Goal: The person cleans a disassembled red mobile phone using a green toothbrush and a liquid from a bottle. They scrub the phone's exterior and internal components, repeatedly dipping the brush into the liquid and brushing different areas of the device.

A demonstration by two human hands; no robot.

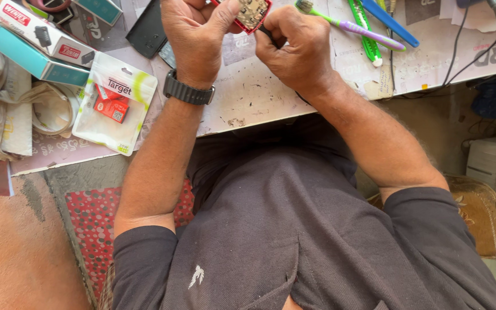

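Gripping: left hand (pixel 193 34) pinched shut around a small red-cased circuit board (pixel 252 12), thumb pressed on its near edge, fingers curled behind; right hand (pixel 294 49) closed on a thin dark tool (pixel 266 31), tip set against the lower corner of the casing.
Place of the board: held in the air just above the worn white work mat (pixel 248 97), at the top edge of the view, partly cut off by the frame.
Handling, as a judgement: light, small, stiff; bare board with tiny parts probably fragile, likely to suffer from squeezing on its face; red plastic rim probably smooth and a little slippery.
Where to hold: best by the red rim and outer edges, away from the exposed parts in the middle.
Wrist: dark banded watch (pixel 188 92) on the left forearm, resting near the mat's front edge.
Right of the hands: toothbrush with purple and green handle (pixel 351 26), green-handled tool (pixel 365 31), blue-handled tool (pixel 391 24), all lying apart from the board; black cable (pixel 460 51) trailing past them.
Left of the hands: clear white pouch with red items inside (pixel 115 103), teal box (pixel 35 60), white and red box (pixel 41 31), roll of pale tape (pixel 53 109), dark flat case (pixel 147 31).
Nearest the camera: grey shirt (pixel 294 229); red dotted cloth (pixel 96 229) below the table edge.
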